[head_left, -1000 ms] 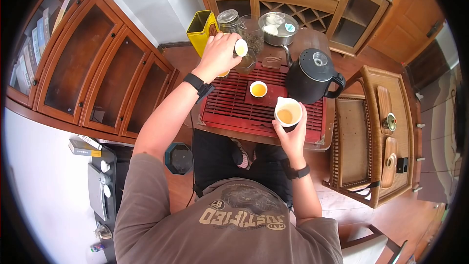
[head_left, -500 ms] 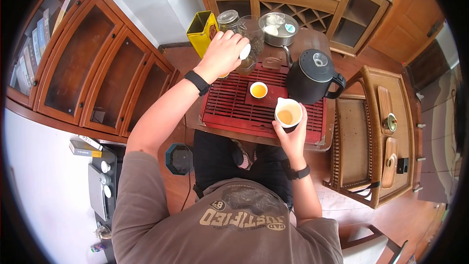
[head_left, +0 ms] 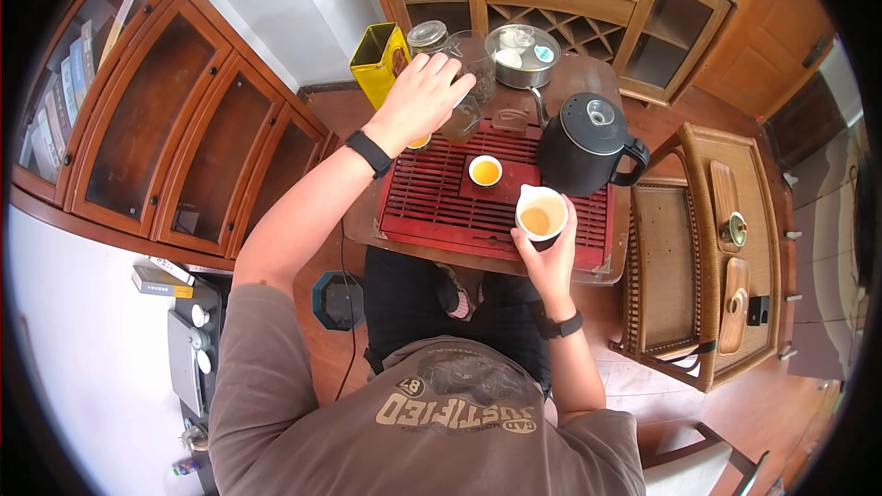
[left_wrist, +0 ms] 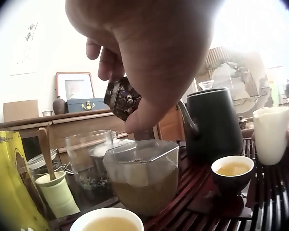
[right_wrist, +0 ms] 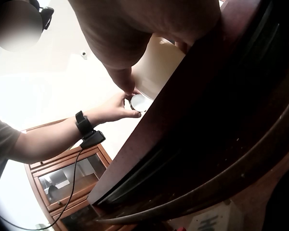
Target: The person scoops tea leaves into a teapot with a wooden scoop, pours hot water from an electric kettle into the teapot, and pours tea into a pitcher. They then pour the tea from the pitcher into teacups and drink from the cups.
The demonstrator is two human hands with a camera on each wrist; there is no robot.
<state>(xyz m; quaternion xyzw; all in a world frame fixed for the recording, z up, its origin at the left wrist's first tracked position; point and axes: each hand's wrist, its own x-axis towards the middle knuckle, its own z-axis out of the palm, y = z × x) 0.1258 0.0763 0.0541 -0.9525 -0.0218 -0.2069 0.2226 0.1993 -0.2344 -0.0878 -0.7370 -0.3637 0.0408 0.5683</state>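
Note:
My left hand [head_left: 423, 96] pinches a small cup by its sides, mostly hidden in the head view. In the left wrist view this dark patterned cup [left_wrist: 122, 98] is tipped above a faceted glass bowl [left_wrist: 143, 180] of brownish liquid. The right wrist view shows the cup's white inside [right_wrist: 138, 103]. My right hand [head_left: 551, 253] grips a white pitcher [head_left: 540, 215] with tea in it, at the tray's near right. A cup of amber tea [head_left: 485, 171] stands mid-tray; another filled cup [left_wrist: 108, 222] stands near the bowl.
A black kettle [head_left: 593, 142] stands on the right of the red slatted tray [head_left: 441, 211]. Behind the tray are a yellow tin [head_left: 375, 69], glass jars and a lidded glass pot [head_left: 524, 60]. A rattan cart [head_left: 666, 266] is at the right.
My left hand has turned over, tilting its cup so that the tea inside is out of sight in the head view. My right hand and the pitcher have stayed almost where they were.

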